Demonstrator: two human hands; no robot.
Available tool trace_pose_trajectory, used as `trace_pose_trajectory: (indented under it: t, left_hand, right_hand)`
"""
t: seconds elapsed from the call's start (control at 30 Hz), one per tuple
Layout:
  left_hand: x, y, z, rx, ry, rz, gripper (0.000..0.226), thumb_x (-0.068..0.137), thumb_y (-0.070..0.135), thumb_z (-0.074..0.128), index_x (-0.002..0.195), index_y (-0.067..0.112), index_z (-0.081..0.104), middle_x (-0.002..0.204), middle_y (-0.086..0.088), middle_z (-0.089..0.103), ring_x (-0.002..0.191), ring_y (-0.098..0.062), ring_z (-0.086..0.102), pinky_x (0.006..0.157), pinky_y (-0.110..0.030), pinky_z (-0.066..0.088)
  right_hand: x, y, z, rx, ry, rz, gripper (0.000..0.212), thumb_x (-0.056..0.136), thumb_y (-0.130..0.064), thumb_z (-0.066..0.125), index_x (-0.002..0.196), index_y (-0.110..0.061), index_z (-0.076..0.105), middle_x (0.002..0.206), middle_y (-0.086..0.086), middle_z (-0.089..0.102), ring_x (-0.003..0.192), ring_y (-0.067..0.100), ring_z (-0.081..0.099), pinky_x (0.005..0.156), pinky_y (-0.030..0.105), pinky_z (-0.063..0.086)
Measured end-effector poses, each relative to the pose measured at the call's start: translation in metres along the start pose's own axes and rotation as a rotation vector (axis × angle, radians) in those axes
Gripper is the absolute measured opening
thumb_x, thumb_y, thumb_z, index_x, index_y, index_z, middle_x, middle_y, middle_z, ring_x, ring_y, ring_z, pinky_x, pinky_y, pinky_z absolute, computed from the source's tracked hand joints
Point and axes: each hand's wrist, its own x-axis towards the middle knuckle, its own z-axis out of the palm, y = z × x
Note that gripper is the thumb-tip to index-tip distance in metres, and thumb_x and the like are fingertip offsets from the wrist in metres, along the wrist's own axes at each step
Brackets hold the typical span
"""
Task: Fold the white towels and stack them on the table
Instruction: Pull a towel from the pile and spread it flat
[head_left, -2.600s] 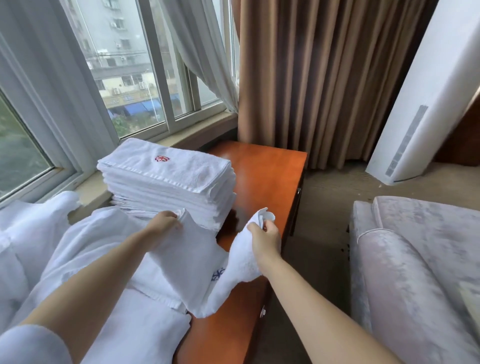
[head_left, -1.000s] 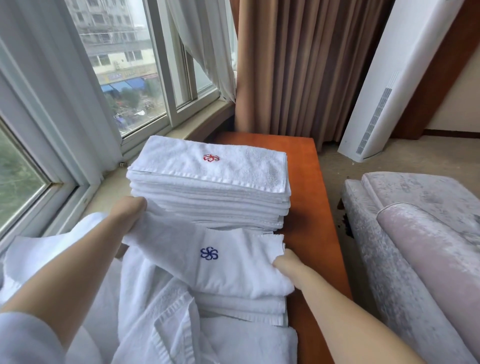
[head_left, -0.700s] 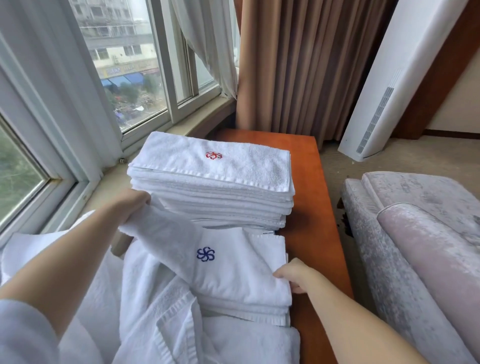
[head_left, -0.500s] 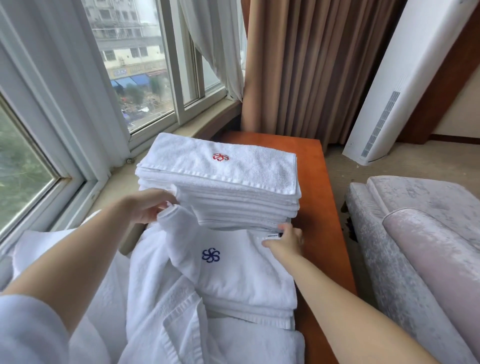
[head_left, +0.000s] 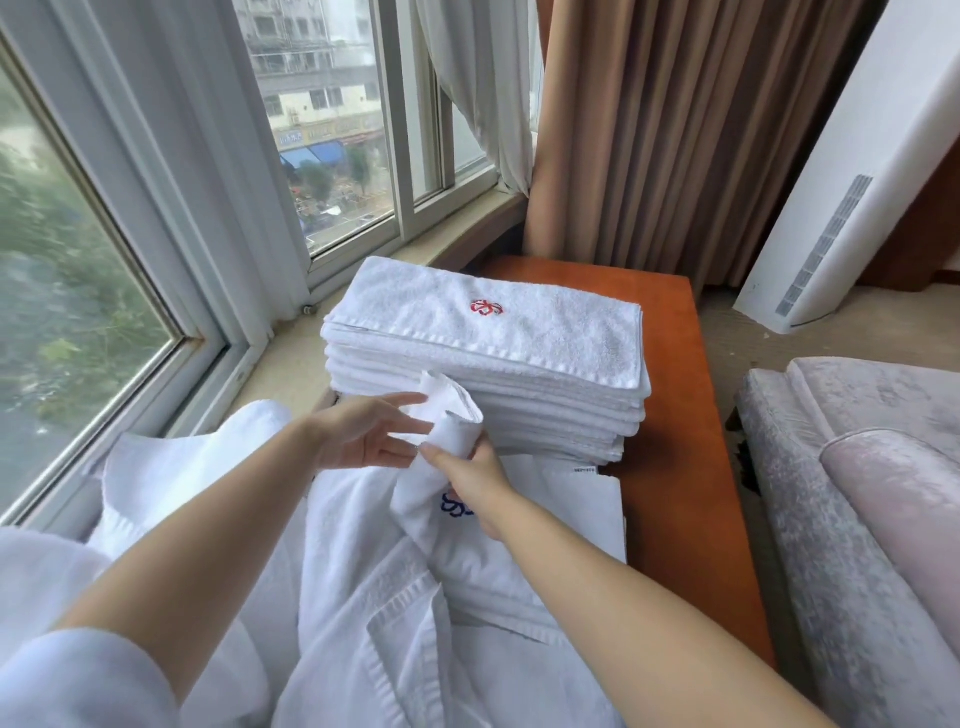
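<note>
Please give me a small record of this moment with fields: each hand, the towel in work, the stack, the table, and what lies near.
left hand: open, fingers straight, touching the bunched towel
right hand: grips the towel from below
towel in hands: white, blue emblem, gathered up, not yet folded
towel stack: folded white towels, red emblem on top
table: orange-brown wood, stack rests on it
near: white bathrobe in front, grey sofa at right

Towel stack (head_left: 498, 364) on table (head_left: 670, 467)
</note>
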Motion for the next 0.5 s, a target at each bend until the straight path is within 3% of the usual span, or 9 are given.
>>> trace_pose_trajectory:
  t: [0.07,0.13,0.2,0.23,0.33,0.4,0.43,0.5]
  left_hand:
    - [-0.001,-0.007,-0.002,-0.04,0.078,0.024,0.041,0.097,-0.004,0.039,0.127,0.022,0.046,0.113,-0.014,0.07,0.083,-0.031,0.072,0.076,-0.039,0.06]
    - [0.001,-0.013,-0.005,0.048,0.363,0.09,0.04,0.093,-0.008,0.038,0.127,0.01,0.048,0.104,-0.018,0.071,0.076,-0.032,0.072,0.07,-0.038,0.061]
    - [0.006,-0.021,-0.013,0.341,0.67,0.139,0.039,0.087,-0.008,0.038,0.122,0.003,0.054,0.093,-0.013,0.067,0.067,-0.026,0.066,0.068,-0.035,0.058]
    - [0.009,-0.025,-0.015,0.515,0.699,0.125,0.038,0.086,-0.005,0.041,0.12,0.004,0.056,0.093,-0.012,0.065,0.068,-0.024,0.062,0.067,-0.033,0.055]
    - [0.015,-0.039,-0.008,0.844,0.486,-0.105,0.049,0.084,0.012,0.062,0.132,0.016,0.052,0.103,-0.007,0.063,0.075,-0.019,0.06,0.057,-0.02,0.048]
    - [0.021,-0.047,-0.001,1.032,0.375,-0.212,0.082,0.082,0.03,0.071,0.151,0.024,0.027,0.128,-0.007,0.058,0.104,-0.021,0.061,0.079,-0.024,0.05]
    - [0.026,-0.05,0.002,1.155,0.351,-0.231,0.099,0.08,0.04,0.073,0.155,0.026,0.01,0.141,-0.009,0.049,0.119,-0.024,0.055,0.094,-0.028,0.046]
    - [0.033,-0.057,0.004,1.32,0.351,-0.252,0.122,0.072,0.051,0.077,0.154,0.031,-0.011,0.156,-0.011,0.027,0.134,-0.029,0.041,0.106,-0.037,0.039]
  right_hand:
    - [0.002,-0.001,0.002,-0.057,0.106,0.011,0.047,0.083,-0.026,0.07,0.126,-0.019,0.053,0.113,0.001,0.065,0.101,0.018,0.062,0.072,0.028,0.052]
    - [0.004,-0.002,-0.005,-0.087,0.213,0.011,0.037,0.083,-0.016,0.063,0.12,-0.015,0.057,0.11,0.008,0.066,0.099,0.025,0.063,0.072,0.032,0.053]
    - [0.003,0.002,-0.017,-0.061,0.305,0.018,0.033,0.081,-0.012,0.059,0.114,-0.013,0.059,0.107,0.01,0.066,0.098,0.028,0.063,0.081,0.038,0.055]
    - [0.002,0.006,-0.025,-0.046,0.354,0.02,0.031,0.08,-0.012,0.058,0.111,-0.013,0.059,0.104,0.008,0.066,0.096,0.028,0.063,0.081,0.037,0.054]
    - [-0.003,0.018,-0.047,-0.001,0.453,0.037,0.024,0.078,-0.014,0.058,0.101,-0.018,0.056,0.092,-0.001,0.063,0.088,0.023,0.061,0.074,0.03,0.048]
    - [-0.006,0.024,-0.057,0.009,0.456,0.058,0.024,0.077,-0.014,0.059,0.101,-0.018,0.056,0.09,-0.001,0.063,0.087,0.021,0.061,0.074,0.031,0.049]
    - [-0.007,0.026,-0.061,0.018,0.446,0.061,0.026,0.076,-0.014,0.06,0.102,-0.017,0.058,0.093,0.0,0.064,0.088,0.021,0.062,0.076,0.033,0.051]
    - [-0.01,0.031,-0.066,0.017,0.429,0.055,0.031,0.075,-0.013,0.061,0.105,-0.016,0.06,0.098,0.002,0.067,0.091,0.021,0.063,0.082,0.038,0.054]
